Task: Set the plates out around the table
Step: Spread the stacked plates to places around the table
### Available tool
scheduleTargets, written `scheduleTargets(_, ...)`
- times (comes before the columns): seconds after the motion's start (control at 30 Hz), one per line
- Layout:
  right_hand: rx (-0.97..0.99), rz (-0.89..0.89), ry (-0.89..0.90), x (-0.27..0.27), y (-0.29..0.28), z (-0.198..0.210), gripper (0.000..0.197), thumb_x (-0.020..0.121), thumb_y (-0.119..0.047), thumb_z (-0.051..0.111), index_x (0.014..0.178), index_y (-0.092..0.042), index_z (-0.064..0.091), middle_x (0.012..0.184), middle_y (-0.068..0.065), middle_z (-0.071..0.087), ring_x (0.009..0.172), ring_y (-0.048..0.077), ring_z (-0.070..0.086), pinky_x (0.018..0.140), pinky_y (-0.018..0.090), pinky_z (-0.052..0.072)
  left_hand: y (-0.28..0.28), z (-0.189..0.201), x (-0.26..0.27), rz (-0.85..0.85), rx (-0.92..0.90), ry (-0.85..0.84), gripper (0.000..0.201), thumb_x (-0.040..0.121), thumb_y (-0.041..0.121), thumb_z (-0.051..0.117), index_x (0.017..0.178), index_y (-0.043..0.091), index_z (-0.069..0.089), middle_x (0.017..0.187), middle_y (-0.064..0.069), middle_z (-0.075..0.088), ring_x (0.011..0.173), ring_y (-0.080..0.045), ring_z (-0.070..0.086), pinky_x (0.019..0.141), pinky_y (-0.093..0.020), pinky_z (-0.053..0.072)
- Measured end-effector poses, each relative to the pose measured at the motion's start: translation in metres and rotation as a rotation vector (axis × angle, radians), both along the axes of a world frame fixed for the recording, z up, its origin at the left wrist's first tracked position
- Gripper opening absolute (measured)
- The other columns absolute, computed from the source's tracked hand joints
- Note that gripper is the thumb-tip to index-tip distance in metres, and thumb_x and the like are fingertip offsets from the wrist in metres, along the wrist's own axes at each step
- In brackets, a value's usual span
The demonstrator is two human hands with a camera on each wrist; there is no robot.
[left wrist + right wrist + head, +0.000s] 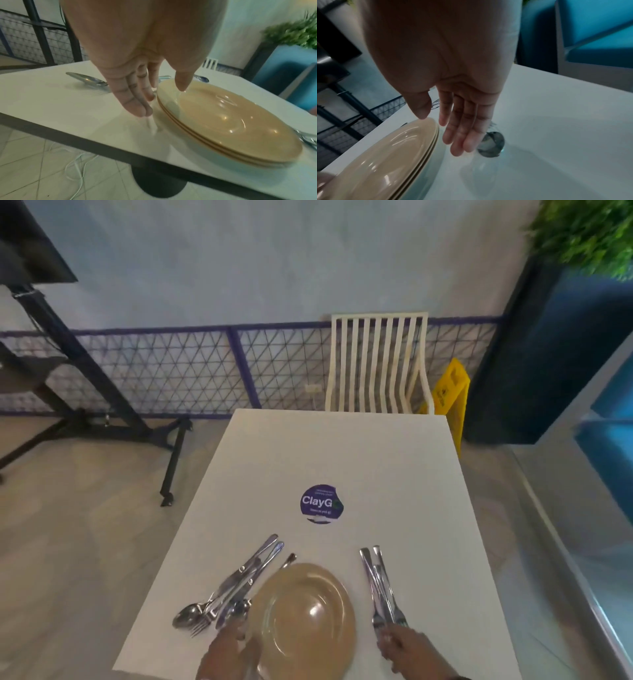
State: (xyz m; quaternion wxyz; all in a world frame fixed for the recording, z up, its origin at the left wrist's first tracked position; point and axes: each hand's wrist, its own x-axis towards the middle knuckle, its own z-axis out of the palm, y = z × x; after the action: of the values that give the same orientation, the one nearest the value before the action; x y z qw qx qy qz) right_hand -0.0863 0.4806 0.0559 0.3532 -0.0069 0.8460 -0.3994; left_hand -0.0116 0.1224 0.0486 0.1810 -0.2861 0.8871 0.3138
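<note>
Head view: the stack of plates [305, 618] sits at the near edge of the white table [394, 474], a heap of cutlery [233, 583] crowding its left side and more knives and forks [382, 583] to its right, a purple sticker [320, 503] mid-table, and a white chair [376, 364] at the far end. Left wrist: my left hand [137, 83] has straight fingers beside the plates' rim, thumb over it, gripping nothing. Right wrist: my right hand [462, 121] is spread flat beside the plates, over a spoon [491, 144].
</note>
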Motion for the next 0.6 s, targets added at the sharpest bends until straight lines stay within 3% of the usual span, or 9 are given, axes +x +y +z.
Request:
scheduleTargets(0.07, -0.025, -0.009, -0.038, -0.002, -0.012, -0.003, 0.024, 0.090, -0.037, 0.062, 0.114, -0.033, 0.064, 0.110, -0.015, 0.055, 0.089, 0.009, 0.066, 0.077, 0.026, 0.058, 0.012, 0.003, -0.016, -0.085, 0.018, -0.033, 0.059, 0.084, 0.049, 0.064, 0.138, 0.042, 0.042, 0.121, 0.004, 0.067, 0.108, -0.020, 0.064, 0.093, -0.036, 0.046)
scheduleTargets(0.13, -0.017, 0.021, -0.073, -0.003, -0.021, -0.012, 0.037, 0.090, -0.041, 0.061, 0.125, -0.030, 0.057, 0.098, -0.009, 0.058, 0.088, 0.007, 0.063, 0.090, 0.037, 0.056, 0.010, 0.001, -0.023, -0.108, 0.016, -0.080, 0.055, 0.082, 0.055, 0.060, 0.134, 0.042, 0.045, 0.122, 0.009, 0.065, 0.103, -0.016, 0.064, 0.090, -0.035, 0.048)
scheduleTargets(0.2, 0.014, 0.033, -0.120, -0.004, -0.030, -0.019, 0.050, 0.091, -0.044, 0.057, 0.138, -0.028, 0.048, 0.093, -0.009, 0.060, 0.085, 0.007, 0.061, 0.097, 0.038, 0.052, 0.005, -0.007, -0.029, -0.128, -0.007, -0.104, 0.056, 0.078, 0.060, 0.058, 0.130, 0.041, 0.046, 0.122, 0.011, 0.064, 0.100, -0.013, 0.065, 0.090, -0.037, 0.052)
scheduleTargets(0.27, 0.031, 0.009, -0.168, -0.005, -0.040, -0.016, 0.057, 0.095, -0.042, 0.055, 0.147, -0.026, 0.038, 0.096, -0.011, 0.059, 0.084, 0.007, 0.062, 0.089, 0.033, 0.053, 0.003, -0.015, -0.036, -0.115, -0.011, -0.110, 0.057, 0.077, 0.058, 0.058, 0.129, 0.037, 0.047, 0.125, 0.010, 0.063, 0.103, -0.015, 0.066, 0.093, -0.040, 0.053)
scheduleTargets(0.37, -0.021, -0.086, -0.262, -0.007, -0.054, -0.016, 0.054, 0.101, -0.026, 0.051, 0.150, -0.017, 0.031, 0.096, -0.007, 0.061, 0.074, 0.009, 0.063, 0.062, 0.020, 0.051, 0.006, -0.017, -0.044, -0.110, -0.026, -0.106, 0.044, 0.077, 0.048, 0.059, 0.118, 0.034, 0.053, 0.121, 0.008, 0.064, 0.102, -0.017, 0.064, 0.093, -0.042, 0.052)
scheduleTargets(0.47, -0.128, -0.254, -0.371, -0.009, -0.061, -0.014, 0.048, 0.101, -0.017, 0.049, 0.147, -0.015, 0.033, 0.101, 0.009, 0.067, 0.072, 0.017, 0.062, 0.060, 0.025, 0.051, 0.005, -0.014, -0.051, -0.126, -0.070, -0.063, 0.029, 0.080, 0.039, 0.058, 0.108, 0.034, 0.053, 0.122, 0.006, 0.059, 0.101, -0.017, 0.060, 0.089, -0.038, 0.051)
scheduleTargets(0.53, -0.170, -0.343, -0.406, -0.010, -0.062, -0.015, 0.037, 0.101, -0.016, 0.049, 0.138, -0.014, 0.043, 0.101, 0.013, 0.070, 0.070, 0.020, 0.062, 0.061, 0.029, 0.050, 0.002, -0.014, -0.055, -0.183, -0.097, -0.043, 0.038, 0.081, 0.041, 0.058, 0.118, 0.034, 0.053, 0.134, 0.006, 0.051, 0.111, -0.018, 0.057, 0.089, -0.036, 0.050)
scheduleTargets(0.6, -0.189, -0.382, -0.428, -0.012, -0.064, -0.014, 0.027, 0.102, -0.016, 0.048, 0.128, -0.012, 0.055, 0.094, 0.012, 0.071, 0.067, 0.019, 0.062, 0.062, 0.029, 0.050, 0.000, -0.009, -0.059, -0.218, -0.120, -0.026, 0.040, 0.083, 0.044, 0.054, 0.122, 0.038, 0.052, 0.133, 0.010, 0.051, 0.111, -0.016, 0.059, 0.086, -0.034, 0.051)
